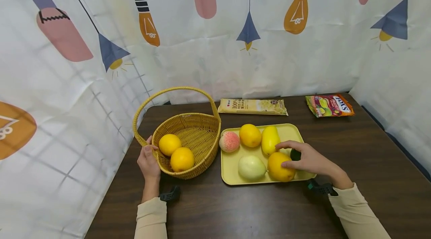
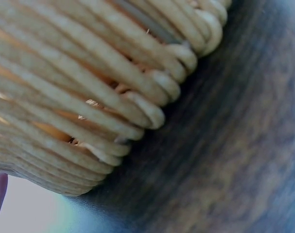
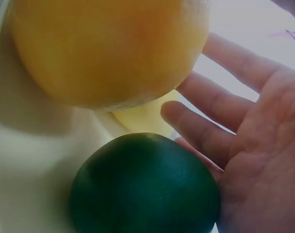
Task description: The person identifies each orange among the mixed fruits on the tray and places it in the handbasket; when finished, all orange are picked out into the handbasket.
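Note:
My left hand (image 1: pixel 149 161) grips the rim of a yellow wicker basket (image 1: pixel 202 141) near the foot of its tall handle. Two oranges (image 1: pixel 182 159) lie at the left inside it. The basket's woven side (image 2: pixel 89 82) fills much of the left wrist view. Over the right end of a yellow tray (image 1: pixel 232 179), my right hand (image 1: pixel 308 158) holds a round yellow-orange fruit (image 1: pixel 280 168) between thumb and fingers. In the right wrist view the fingertips meet the side of this fruit (image 3: pixel 108 53). A dark green fruit (image 3: pixel 145 189) sits beneath the palm, mostly hidden in the head view.
Also on the tray are a peach (image 1: pixel 229 141), another orange (image 1: pixel 250 135), a long yellow fruit (image 1: pixel 270 140) and a pale green fruit (image 1: pixel 251 167). Behind it lies a noodle packet (image 1: pixel 252 107). A colourful candy bag (image 1: pixel 330 105) lies at the back right. Printed curtains surround the dark table (image 1: pixel 242 213).

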### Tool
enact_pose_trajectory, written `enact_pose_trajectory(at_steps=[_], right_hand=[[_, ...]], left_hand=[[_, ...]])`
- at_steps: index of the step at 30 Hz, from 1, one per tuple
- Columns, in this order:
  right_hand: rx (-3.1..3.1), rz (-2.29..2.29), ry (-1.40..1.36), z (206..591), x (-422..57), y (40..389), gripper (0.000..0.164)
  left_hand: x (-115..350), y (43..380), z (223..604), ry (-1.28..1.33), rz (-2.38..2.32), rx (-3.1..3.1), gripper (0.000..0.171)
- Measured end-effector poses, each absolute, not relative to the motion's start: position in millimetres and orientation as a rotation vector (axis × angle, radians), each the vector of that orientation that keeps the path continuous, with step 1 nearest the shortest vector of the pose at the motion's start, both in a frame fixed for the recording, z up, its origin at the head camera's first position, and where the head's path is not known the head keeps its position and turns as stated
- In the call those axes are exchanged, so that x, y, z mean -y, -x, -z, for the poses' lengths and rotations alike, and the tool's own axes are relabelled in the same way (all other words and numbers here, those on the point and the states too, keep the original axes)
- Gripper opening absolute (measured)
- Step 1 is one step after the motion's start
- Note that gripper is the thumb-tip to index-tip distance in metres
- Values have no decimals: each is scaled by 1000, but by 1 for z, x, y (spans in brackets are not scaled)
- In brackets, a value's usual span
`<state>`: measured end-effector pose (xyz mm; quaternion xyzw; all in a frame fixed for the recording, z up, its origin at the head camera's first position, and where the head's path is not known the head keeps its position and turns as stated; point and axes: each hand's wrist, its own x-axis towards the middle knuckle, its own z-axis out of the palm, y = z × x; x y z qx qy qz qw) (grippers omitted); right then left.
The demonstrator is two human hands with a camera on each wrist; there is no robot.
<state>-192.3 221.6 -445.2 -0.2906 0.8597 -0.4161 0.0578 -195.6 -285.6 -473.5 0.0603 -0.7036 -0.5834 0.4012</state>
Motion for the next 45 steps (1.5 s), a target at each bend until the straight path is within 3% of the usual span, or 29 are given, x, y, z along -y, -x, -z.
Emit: enact_pose_trajectory(at_steps=[17, 35, 45], right_hand=[[-2603, 1062, 1213, 445, -218, 189, 70], [-2554, 1130, 1001, 441, -223, 184, 70], [-2596, 1348, 878, 426, -206, 194, 69]], left_hand=[[285, 195, 473, -161, 1434, 1805, 47], [284, 191, 470, -156, 1526, 1775, 45], [272, 178, 449, -129, 1494, 1801, 42]])
